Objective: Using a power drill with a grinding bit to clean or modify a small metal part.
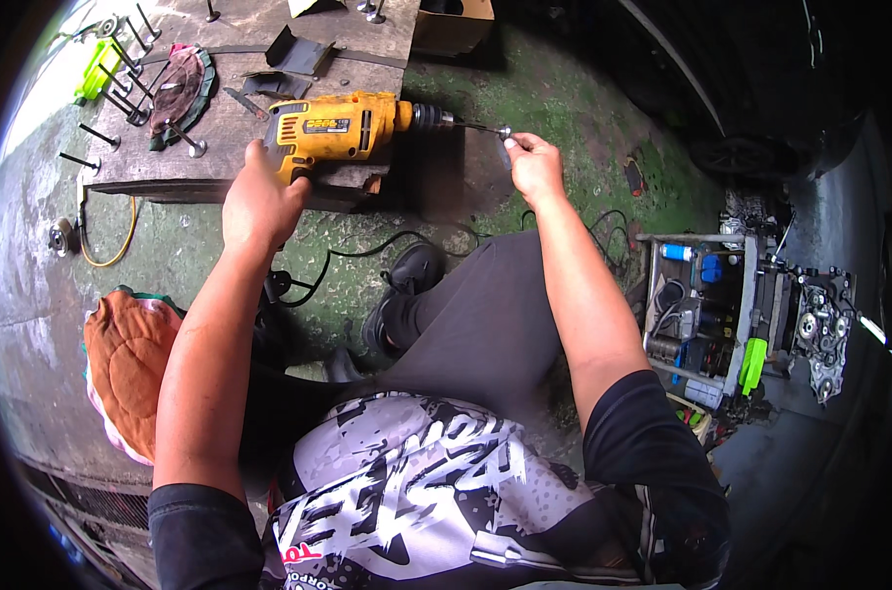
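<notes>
My left hand [260,200] is closed round the handle of a yellow and black power drill [338,128], which lies sideways over the wooden bench top. From its chuck a thin engine valve [480,126] sticks out to the right, past the bench edge. The fingers of my right hand [537,167] pinch at the valve's round head; whether anything lies between fingertips and metal is too small to tell. More engine valves [112,142] stand on their heads at the bench's left side. Beside them lies a dark reddish rag [180,93].
Dark folded sheets [298,51] lie on the wooden bench [239,177] behind the drill. A black cord [367,246] runs over the green floor. An orange cloth [131,364] is at left. A tool cart [696,315] and a metal engine part [821,329] stand at right.
</notes>
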Demonstrator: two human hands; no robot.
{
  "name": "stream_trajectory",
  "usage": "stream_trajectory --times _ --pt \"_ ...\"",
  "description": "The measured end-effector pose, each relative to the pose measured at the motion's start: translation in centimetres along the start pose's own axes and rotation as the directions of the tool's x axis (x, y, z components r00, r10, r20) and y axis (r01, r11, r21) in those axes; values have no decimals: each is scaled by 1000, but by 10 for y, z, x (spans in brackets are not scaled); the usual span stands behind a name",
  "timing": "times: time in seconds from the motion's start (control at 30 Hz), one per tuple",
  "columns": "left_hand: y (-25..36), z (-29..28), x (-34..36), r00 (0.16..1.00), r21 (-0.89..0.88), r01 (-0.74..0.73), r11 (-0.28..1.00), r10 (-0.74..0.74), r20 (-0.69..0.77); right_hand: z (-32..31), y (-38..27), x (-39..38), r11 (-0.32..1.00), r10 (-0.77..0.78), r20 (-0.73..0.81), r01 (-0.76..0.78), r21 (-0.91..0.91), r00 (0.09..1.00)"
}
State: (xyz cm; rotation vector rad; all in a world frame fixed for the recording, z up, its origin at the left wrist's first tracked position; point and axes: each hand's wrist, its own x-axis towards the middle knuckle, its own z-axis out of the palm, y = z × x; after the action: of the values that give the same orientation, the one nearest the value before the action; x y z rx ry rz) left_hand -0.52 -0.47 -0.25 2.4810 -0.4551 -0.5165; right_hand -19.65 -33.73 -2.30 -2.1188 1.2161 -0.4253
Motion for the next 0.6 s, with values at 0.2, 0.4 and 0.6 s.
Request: stream_trajectory --times 0.2,0.4,0.6 --pt "0 -1 -1 1000 9 12 1000 -12 1 1 -4 -3 995 26 16 -24 -96 1000" --pt "3 0 -1 1000 -6 -2 1000 2 -15 -2 0 3 999 6 -51 -8 -44 999" --pt "-3 2 0 1000 -13 -13 1000 12 -26 -2 -5 -3 994 36 28 -33 -107 999"
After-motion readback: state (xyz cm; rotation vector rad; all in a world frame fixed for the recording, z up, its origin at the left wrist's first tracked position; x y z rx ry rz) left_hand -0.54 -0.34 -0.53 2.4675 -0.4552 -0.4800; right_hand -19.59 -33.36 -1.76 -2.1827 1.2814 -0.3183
